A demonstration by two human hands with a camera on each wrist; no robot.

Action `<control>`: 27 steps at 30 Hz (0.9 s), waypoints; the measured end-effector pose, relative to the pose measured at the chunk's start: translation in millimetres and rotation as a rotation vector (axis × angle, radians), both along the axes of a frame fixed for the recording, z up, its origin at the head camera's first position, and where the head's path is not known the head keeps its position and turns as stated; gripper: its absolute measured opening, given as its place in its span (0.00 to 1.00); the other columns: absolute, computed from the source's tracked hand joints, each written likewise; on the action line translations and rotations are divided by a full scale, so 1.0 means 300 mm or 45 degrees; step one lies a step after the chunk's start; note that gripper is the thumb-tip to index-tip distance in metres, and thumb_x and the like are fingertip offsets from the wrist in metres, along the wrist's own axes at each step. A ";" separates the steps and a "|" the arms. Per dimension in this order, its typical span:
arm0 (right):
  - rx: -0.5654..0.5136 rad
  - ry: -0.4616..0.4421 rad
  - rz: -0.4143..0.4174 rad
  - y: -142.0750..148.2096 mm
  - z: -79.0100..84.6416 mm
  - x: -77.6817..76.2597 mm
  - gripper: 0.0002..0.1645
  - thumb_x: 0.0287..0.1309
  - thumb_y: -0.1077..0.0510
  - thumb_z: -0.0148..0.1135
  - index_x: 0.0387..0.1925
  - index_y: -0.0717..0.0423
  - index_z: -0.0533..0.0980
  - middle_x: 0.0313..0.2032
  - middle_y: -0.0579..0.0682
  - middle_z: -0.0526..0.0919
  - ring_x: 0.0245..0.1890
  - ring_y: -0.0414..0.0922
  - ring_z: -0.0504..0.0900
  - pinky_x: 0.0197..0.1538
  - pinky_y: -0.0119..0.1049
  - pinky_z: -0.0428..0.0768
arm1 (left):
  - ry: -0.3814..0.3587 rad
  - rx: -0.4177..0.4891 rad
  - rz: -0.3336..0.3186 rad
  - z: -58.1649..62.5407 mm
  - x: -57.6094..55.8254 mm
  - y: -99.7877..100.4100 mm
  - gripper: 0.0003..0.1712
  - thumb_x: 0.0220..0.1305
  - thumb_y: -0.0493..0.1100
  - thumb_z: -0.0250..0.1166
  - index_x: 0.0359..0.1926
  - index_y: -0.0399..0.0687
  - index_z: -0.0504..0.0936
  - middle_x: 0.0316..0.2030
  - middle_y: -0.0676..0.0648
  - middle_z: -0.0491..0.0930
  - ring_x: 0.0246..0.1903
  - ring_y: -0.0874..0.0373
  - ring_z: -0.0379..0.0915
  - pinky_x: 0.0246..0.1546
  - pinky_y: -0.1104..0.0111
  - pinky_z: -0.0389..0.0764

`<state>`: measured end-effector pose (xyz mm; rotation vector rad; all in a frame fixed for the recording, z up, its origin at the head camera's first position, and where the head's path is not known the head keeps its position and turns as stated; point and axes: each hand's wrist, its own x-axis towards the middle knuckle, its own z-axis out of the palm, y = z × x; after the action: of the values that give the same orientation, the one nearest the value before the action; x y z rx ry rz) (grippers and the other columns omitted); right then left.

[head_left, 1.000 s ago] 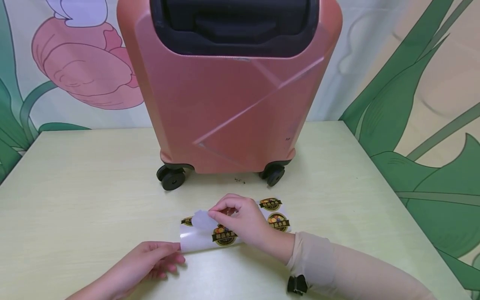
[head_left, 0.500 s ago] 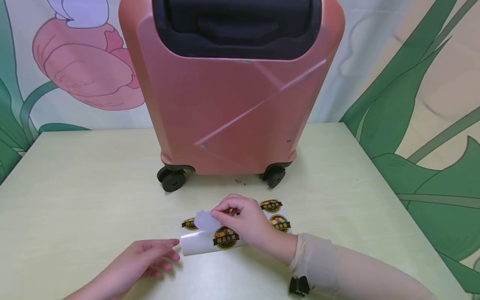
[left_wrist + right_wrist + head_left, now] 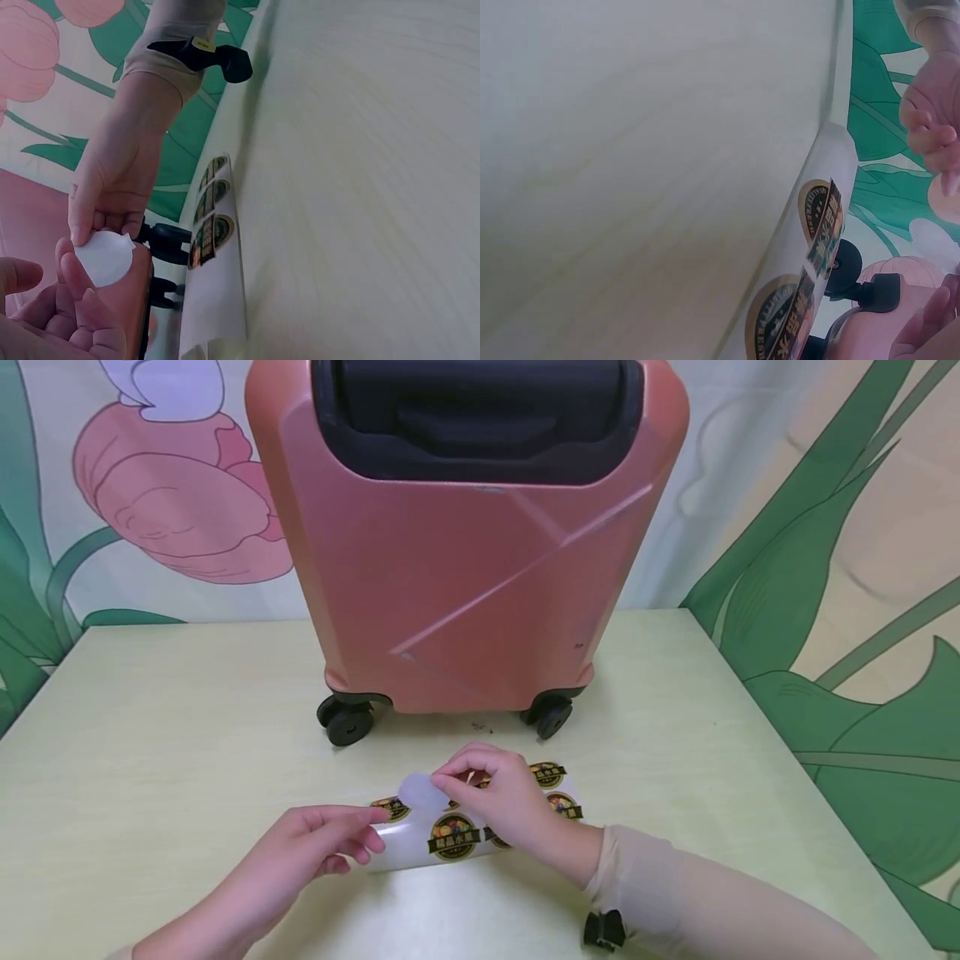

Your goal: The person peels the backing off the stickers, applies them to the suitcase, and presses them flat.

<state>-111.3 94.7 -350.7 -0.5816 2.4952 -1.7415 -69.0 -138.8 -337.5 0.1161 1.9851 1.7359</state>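
A round sticker, its pale back showing, is pinched at one edge between the thumb and fingers of my right hand. Below it lies the sheet of stickers, white with round black-and-gold fruit labels and curling up off the table. My left hand is beside the sheet's left end, index finger extended toward the sticker and the other fingers loosely bent. The left wrist view has the left fingertips close by the sticker's rim; whether they touch it I cannot tell.
An upright pink suitcase with black wheels stands on the pale table just behind the sheet. A cloth with printed leaves and flowers hangs around the table. A black clip-like piece hangs at my right cuff.
My left hand has come up and to the right from the sheet's lower left corner toward the sticker. My right hand has lifted slightly and shifted right, still pinching the sticker.
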 end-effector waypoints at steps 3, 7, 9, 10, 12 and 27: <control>0.004 -0.007 -0.003 0.004 -0.002 -0.005 0.02 0.53 0.61 0.66 0.30 0.56 0.83 0.30 0.44 0.81 0.29 0.40 0.76 0.34 0.34 0.77 | -0.002 0.039 0.010 0.005 -0.009 0.021 0.25 0.66 0.51 0.56 0.52 0.34 0.78 0.33 0.47 0.80 0.35 0.56 0.75 0.39 0.67 0.75; 0.014 -0.018 -0.010 0.006 -0.006 -0.008 0.02 0.53 0.64 0.66 0.30 0.60 0.83 0.31 0.47 0.82 0.29 0.41 0.76 0.33 0.34 0.77 | -0.022 0.074 0.023 0.006 -0.021 0.045 0.25 0.66 0.50 0.56 0.53 0.33 0.77 0.33 0.48 0.80 0.34 0.57 0.75 0.37 0.69 0.75; 0.019 -0.013 -0.018 0.007 -0.005 -0.008 0.02 0.53 0.65 0.66 0.30 0.61 0.83 0.31 0.48 0.82 0.29 0.41 0.75 0.33 0.35 0.77 | -0.037 0.096 0.032 0.005 -0.027 0.054 0.25 0.66 0.50 0.56 0.53 0.33 0.77 0.33 0.49 0.80 0.34 0.58 0.75 0.36 0.70 0.74; 0.023 -0.010 -0.022 0.007 -0.006 -0.008 0.02 0.53 0.65 0.66 0.30 0.61 0.83 0.31 0.48 0.82 0.29 0.41 0.75 0.33 0.35 0.77 | -0.040 0.107 0.033 0.005 -0.030 0.058 0.25 0.67 0.50 0.55 0.53 0.33 0.77 0.33 0.49 0.80 0.33 0.59 0.75 0.36 0.70 0.74; 0.033 0.007 -0.029 0.010 -0.008 -0.009 0.03 0.53 0.63 0.66 0.30 0.59 0.83 0.31 0.46 0.82 0.29 0.40 0.75 0.34 0.35 0.77 | -0.051 0.134 0.037 0.005 -0.035 0.064 0.25 0.67 0.50 0.55 0.53 0.33 0.77 0.33 0.50 0.81 0.33 0.60 0.74 0.35 0.71 0.74; 0.092 0.273 0.032 0.027 -0.006 -0.006 0.07 0.55 0.59 0.65 0.36 0.54 0.84 0.35 0.42 0.81 0.35 0.38 0.78 0.38 0.36 0.78 | -0.100 0.196 0.060 0.010 -0.055 0.102 0.24 0.66 0.49 0.55 0.53 0.34 0.77 0.32 0.53 0.82 0.32 0.62 0.74 0.34 0.72 0.73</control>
<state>-112.9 102.8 -352.6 -0.8305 2.6636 -1.6535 -85.7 -108.2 -334.4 0.0531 1.8115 1.8926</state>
